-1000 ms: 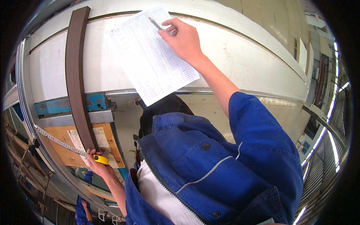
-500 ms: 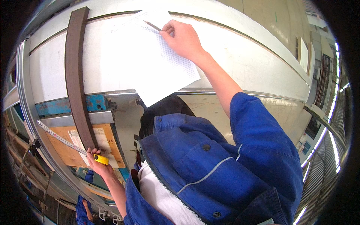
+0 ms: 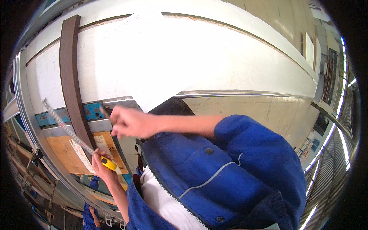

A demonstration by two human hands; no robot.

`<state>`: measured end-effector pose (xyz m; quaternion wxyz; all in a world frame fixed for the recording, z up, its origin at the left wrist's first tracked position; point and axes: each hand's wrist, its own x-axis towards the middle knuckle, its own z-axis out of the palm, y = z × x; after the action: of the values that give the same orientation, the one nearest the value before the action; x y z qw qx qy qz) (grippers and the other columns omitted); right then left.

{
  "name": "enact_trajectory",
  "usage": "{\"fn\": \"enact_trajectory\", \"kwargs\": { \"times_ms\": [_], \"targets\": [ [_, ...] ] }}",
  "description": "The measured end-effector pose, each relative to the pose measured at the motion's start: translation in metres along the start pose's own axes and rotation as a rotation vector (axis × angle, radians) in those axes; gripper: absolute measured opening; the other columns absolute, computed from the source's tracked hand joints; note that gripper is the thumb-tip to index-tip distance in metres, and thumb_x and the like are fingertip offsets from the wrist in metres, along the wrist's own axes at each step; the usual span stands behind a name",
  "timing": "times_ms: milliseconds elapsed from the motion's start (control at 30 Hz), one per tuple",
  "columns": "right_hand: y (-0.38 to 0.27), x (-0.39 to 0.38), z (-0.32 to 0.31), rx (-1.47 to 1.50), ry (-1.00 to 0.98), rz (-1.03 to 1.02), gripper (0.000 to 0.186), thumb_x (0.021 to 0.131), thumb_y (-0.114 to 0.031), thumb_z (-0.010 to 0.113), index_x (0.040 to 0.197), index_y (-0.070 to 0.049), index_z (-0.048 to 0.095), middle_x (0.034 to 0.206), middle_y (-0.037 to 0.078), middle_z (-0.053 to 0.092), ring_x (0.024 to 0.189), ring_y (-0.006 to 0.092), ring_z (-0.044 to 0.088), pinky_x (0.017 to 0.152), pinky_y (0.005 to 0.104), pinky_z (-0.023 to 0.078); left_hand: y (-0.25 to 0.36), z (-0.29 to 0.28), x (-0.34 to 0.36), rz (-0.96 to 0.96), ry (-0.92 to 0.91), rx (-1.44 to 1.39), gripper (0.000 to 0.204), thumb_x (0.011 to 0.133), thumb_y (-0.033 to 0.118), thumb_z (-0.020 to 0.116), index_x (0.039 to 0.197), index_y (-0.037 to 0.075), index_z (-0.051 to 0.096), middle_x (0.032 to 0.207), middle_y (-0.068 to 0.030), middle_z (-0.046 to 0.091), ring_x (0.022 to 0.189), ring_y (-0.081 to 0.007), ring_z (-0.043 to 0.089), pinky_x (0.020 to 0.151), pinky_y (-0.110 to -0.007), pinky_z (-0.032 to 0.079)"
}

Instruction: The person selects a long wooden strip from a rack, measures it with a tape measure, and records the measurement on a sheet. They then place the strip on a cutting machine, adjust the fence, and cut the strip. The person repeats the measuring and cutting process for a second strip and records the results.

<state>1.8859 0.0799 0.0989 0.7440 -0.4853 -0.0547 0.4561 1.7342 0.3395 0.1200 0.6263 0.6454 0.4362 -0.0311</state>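
White panel surface (image 3: 237, 65), workshop background.

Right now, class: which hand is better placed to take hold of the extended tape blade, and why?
The right hand: it is free, hanging near the brown bar and close to the tape blade. The left hand already grips the yellow tape measure case.

Head fisheye — close, downward view
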Motion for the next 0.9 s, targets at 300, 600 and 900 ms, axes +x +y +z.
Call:
{"fn": "enact_trajectory", "kwargs": {
  "times_ms": [300,600,900],
  "targets": [
    [0.028,0.034,0.037,0.035,0.002,-0.031,0.029,0.096,-0.013,0.061,0.115,0.008,0.055,0.085,0.015,0.071,0.069,0.017,0.069,0.059,0.0314,0.055,0.024,0.049,-0.012,-0.038,-0.233,0.033,0.029,0.11,0.021,0.052,0.104,-0.002,0.069,0.084,-0.0066,0.068,0.065,-0.0121,0.06,0.059,-0.024,0.046],
    [0.039,0.05,0.05,-0.181,0.268,-0.246,0.027,0.086,-0.014,0.069,0.069,0.007,0.065,0.057,0.017,0.059,0.051,0.0188,0.056,0.056,0.0371,0.049,0.037,0.049,-0.013,-0.037,-0.267,0.201,0.03,0.109,0.021,0.054,0.094,-0.001,0.067,0.082,-0.0048,0.068,0.067,-0.0106,0.06,0.061,-0.024,0.047],
    [0.009,0.107,0.012,-0.064,0.522,-0.206,0.028,0.094,-0.018,0.066,0.077,0.004,0.07,0.058,0.006,0.06,0.054,0.0101,0.05,0.054,0.0326,0.043,0.003,-0.046,-0.013,-0.041,-0.09,0.331,0.026,0.108,0.019,0.057,0.096,-0.001,0.069,0.083,-0.0049,0.069,0.068,-0.0107,0.06,0.061,-0.025,0.047]
  ]
}}
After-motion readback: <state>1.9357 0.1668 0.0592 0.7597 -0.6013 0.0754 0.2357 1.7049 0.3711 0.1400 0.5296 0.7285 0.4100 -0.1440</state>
